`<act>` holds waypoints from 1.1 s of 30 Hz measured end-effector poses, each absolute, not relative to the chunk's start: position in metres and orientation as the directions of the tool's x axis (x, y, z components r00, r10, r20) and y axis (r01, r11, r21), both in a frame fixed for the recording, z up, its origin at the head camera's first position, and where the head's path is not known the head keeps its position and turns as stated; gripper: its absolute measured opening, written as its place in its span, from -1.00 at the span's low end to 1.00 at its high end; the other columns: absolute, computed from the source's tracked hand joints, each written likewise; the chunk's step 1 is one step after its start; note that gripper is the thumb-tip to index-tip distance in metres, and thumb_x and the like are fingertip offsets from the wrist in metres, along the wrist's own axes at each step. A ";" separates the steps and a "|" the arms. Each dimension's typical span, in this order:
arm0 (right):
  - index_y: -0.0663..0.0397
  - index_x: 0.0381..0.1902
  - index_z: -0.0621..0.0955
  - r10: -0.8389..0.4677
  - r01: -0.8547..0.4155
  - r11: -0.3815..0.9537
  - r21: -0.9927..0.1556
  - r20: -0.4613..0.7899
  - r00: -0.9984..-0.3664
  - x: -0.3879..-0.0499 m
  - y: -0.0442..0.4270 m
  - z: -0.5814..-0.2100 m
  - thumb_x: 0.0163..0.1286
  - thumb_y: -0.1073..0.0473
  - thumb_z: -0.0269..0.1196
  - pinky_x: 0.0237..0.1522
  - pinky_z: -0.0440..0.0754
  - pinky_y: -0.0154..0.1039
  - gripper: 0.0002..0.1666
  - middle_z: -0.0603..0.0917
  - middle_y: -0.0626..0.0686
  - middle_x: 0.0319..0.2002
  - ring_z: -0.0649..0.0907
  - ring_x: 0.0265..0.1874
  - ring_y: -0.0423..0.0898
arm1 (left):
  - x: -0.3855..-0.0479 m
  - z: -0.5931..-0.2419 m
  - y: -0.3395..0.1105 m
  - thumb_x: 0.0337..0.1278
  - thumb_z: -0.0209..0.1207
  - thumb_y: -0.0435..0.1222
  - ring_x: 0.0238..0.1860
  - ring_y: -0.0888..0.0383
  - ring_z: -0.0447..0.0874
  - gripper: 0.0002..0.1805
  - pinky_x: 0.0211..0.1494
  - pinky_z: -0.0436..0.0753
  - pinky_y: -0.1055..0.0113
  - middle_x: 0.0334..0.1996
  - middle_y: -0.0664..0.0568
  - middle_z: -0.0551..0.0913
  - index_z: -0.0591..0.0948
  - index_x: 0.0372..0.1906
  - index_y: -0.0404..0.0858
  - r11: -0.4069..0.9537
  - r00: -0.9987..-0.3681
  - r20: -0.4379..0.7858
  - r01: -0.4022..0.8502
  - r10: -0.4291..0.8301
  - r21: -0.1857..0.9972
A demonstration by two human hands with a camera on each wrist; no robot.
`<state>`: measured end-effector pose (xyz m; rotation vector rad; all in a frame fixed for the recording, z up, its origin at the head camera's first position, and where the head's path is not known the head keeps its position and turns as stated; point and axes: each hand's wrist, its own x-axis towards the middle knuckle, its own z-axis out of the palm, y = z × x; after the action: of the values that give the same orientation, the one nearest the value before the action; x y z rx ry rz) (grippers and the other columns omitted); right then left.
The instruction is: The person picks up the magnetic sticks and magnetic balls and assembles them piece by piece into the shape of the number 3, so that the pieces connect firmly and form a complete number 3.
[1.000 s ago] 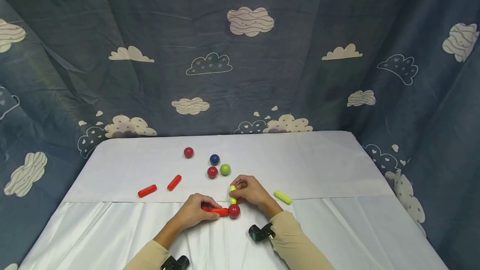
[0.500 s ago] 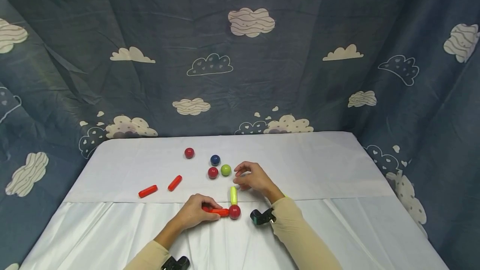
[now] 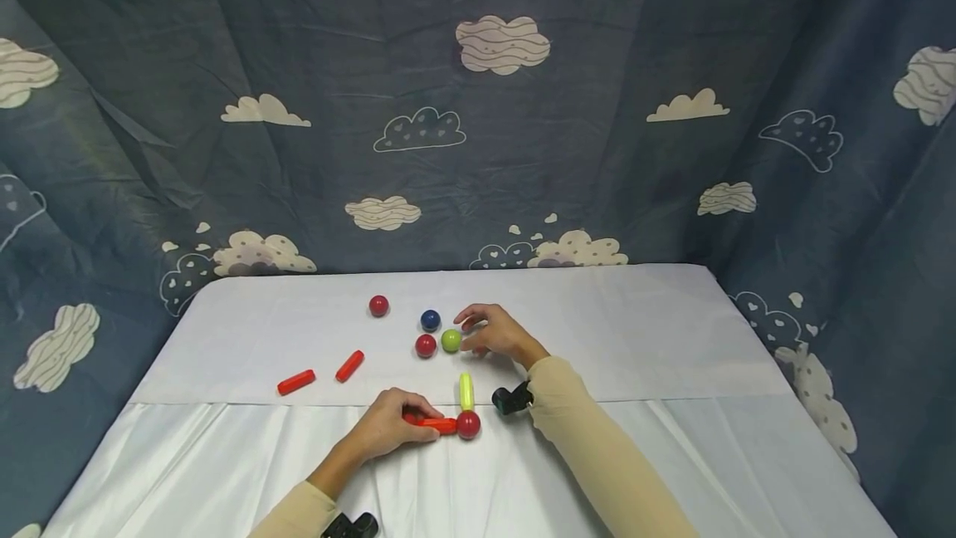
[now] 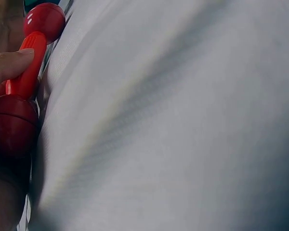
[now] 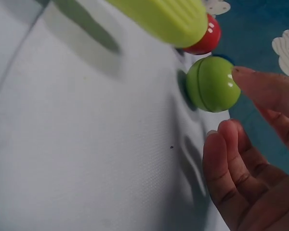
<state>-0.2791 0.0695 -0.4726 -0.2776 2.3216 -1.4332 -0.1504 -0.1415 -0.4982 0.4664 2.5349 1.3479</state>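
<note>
Found the green ball (image 3: 451, 340) on the surface (image 3: 635, 330), right at the fingertips of the right hand (image 3: 496, 332) — spread, with thumb and fingers apart; could not tell about contact. Saw the left hand (image 3: 392, 422) pinching a red stick (image 3: 441, 425), with a red ball (image 3: 468, 424) at one end and a yellow stick (image 3: 466, 391) against that ball. Made out a second red ball (image 4: 13, 127) at the other end only from the left wrist, mostly covered in the head view. Lost sight, behind the right sleeve (image 3: 590, 430), of another yellow stick seen earlier. Noted the right hand gone from the yellow stick pinched a second ago — now beside the green ball.
</note>
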 end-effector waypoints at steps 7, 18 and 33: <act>0.03 -0.06 0.65 -0.420 0.023 0.475 -0.880 -0.249 -0.873 -0.287 0.064 -0.478 -0.01 0.44 0.45 -0.50 0.52 -0.30 -0.50 0.61 0.06 -0.18 0.53 -0.52 -0.12 | -0.150 -0.500 -0.141 -0.15 0.47 -0.24 -0.27 0.21 0.51 -0.80 -0.13 0.44 0.35 -0.34 0.19 0.70 0.76 -0.31 -0.11 0.525 -0.922 -0.061 0.163 0.383 0.836; 0.05 -0.09 0.66 -0.477 -0.027 0.511 -0.859 -0.258 -0.840 -0.293 0.059 -0.481 -0.03 0.42 0.46 -0.53 0.49 -0.33 -0.51 0.59 0.07 -0.17 0.50 -0.50 -0.14 | -0.151 -0.500 -0.141 -0.14 0.47 -0.24 -0.26 0.23 0.51 -0.81 -0.12 0.44 0.34 -0.34 0.19 0.70 0.76 -0.31 -0.11 0.528 -0.920 -0.055 0.174 0.389 0.831; 0.07 -0.18 0.66 -0.484 -0.122 0.580 -0.806 -0.220 -0.847 -0.296 0.051 -0.480 -0.07 0.33 0.53 -0.50 0.52 -0.32 -0.56 0.61 0.05 -0.20 0.52 -0.41 -0.12 | -0.151 -0.498 -0.142 -0.14 0.47 -0.24 -0.27 0.22 0.50 -0.80 -0.14 0.44 0.34 -0.34 0.19 0.69 0.76 -0.31 -0.11 0.536 -0.925 -0.065 0.159 0.375 0.829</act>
<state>-0.2961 0.0511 -0.4805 -0.4871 2.3942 -1.1755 -0.1515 -0.1417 -0.4984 0.4494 2.5397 1.3351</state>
